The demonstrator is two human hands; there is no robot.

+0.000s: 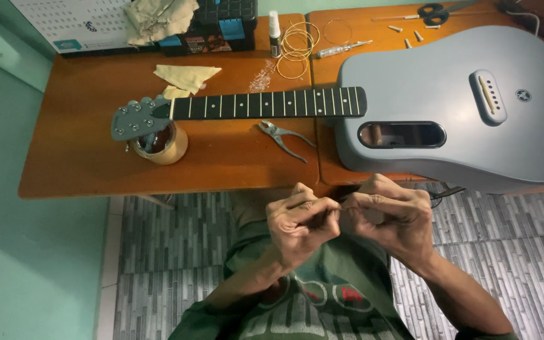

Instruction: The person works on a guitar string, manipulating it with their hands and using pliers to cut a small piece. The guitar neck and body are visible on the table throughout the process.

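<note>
From the head view I see both hands raised together over the lap, in front of the near edge of the table [83, 182]. The left hand [300, 220] and the right hand [388, 217] are curled with thumb and forefinger tips pressed together, apparently pinching something thin between them; it may be a guitar string, but the item is too fine for me to confirm, so I cannot tell exactly what the fingers grip. The grey guitar [448, 107] lies flat across the table with no strings on the fretboard [266, 104], and its headstock [136, 118] rests on a roll of tape [166, 146]. Risk one: a fine item held over the lap, clear of the table, could slip from the pinch and drop to the tiled floor [171, 252], where it would be hard to find. Risk two: the headstock support is narrow, so a knock to the guitar body could, in my judgement, roll the neck off the tape. Risk three: the pliers [283, 135] lie just beside the guitar body, and careless handling could scratch the finish. The coiled strings [297, 44] sit at the far edge, near a small bottle [274, 34] that a reaching arm could tip over.
</note>
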